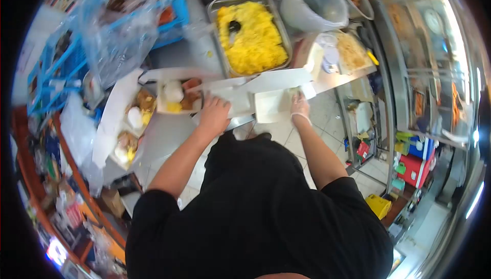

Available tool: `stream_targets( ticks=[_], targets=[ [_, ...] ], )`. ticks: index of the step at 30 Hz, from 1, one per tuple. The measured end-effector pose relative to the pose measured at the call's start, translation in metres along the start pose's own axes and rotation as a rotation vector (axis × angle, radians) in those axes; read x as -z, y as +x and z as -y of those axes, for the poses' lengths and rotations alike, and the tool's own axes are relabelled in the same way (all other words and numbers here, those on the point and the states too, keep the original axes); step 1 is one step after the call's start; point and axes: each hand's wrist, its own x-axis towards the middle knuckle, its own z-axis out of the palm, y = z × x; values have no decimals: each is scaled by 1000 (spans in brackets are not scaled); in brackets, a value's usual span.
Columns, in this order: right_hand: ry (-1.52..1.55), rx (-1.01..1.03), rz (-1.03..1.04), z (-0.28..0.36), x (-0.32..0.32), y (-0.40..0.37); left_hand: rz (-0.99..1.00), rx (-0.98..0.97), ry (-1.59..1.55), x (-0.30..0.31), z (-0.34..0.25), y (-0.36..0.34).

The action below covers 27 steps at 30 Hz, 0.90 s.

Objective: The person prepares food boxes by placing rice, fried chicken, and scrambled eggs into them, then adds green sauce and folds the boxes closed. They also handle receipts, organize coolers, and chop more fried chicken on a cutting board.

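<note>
My left hand (pixel 216 111) is closed at the left edge of an empty white takeout box (pixel 239 106), right beside a filled takeout box (pixel 162 106) holding rice, yellow food and brown pieces. Its fingertips are partly hidden by the box walls. At the counter's front edge, my right hand (pixel 300 108), in a clear glove, grips the right side of another empty takeout box (pixel 276 106), whose lid stands raised at the back. Behind the boxes sits a metal tray (pixel 210 10) of yellow rice (pixel 255 43), with a dark-and-silver utensil (pixel 234 27) sunk in it.
Further filled boxes (pixel 105 135) with raised lids line the left counter. Blue crates (pixel 176 10) draped with clear plastic stand behind them. A whitish bucket (pixel 314 2), a cutting board (pixel 352 54) and a yellow-handled tool (pixel 372 58) lie back right. A glass cabinet (pixel 429 59) stands right.
</note>
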Motion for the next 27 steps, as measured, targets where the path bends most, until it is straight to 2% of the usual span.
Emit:
stream_targets(
  ticks=[1, 2, 3, 4, 5, 6, 7, 9, 11, 13, 14, 15, 16, 17, 18, 19, 20, 22, 23, 24, 25, 26, 27],
  targets=[
    [321, -125, 78, -42, -39, 16, 2, -7, -7, 3, -4, 2],
    [656, -228, 115, -79, -62, 35, -98, -14, -45, 4, -9, -2],
    [174, -51, 92, -41, -23, 13, -158, -22, -75, 16, -22, -5],
    [106, -110, 92, -13, 5, -4, -170, -31, -83, 29, -36, -9],
    [232, -160, 19, -3, 14, -19, -173, -44, -90, 45, -50, -14],
    [204, -142, 54, -6, 17, -22, -185, -21, -86, 22, -52, -17],
    [258, -104, 52, -13, 19, -24, -234, -74, 4, 28, -64, -19],
    [343, -7, 24, -23, 23, -32, -104, -117, -164, 43, -91, -16],
    [354, 40, -41, -39, 32, -35, -81, -366, -318, 43, -114, 2],
    [433, 50, 18, -53, 77, -49, 103, -327, -610, 43, -154, 22],
    [392, 34, -44, -84, 65, -45, 96, -357, -580, 38, -170, 35],
    [350, 18, -103, -117, 51, -42, 257, -343, -682, 33, -187, 50],
    [352, -21, -105, -138, 71, -50, 416, -327, -783, 27, -207, 66],
    [351, -58, -108, -163, 95, -61, 403, -355, -759, 22, -228, 81],
    [356, -91, -151, -200, 102, -67, 483, -335, -815, 15, -252, 94],
    [356, -127, -190, -243, 100, -75, 567, -310, -874, 8, -276, 108],
    [348, -239, -153, -292, 95, -84, 558, -333, -864, -1, -301, 126],
    [353, -498, -29, -374, 117, -119, 648, -544, -547, -25, -348, 161],
    [280, -547, 57, -443, 92, -138, 688, -515, -488, -46, -368, 178],
    [107, -613, 243, -483, 102, -165, 684, -512, -487, -71, -383, 194],
    [-54, -535, 550, -572, 57, -186, 653, -499, -340, -98, -388, 208],
    [35, -781, 674, -669, 5, -220, 617, -489, -191, -125, -389, 224],
    [6, -758, 608, -719, -14, -262, 616, -465, -26, -166, -375, 237]
  ],
)
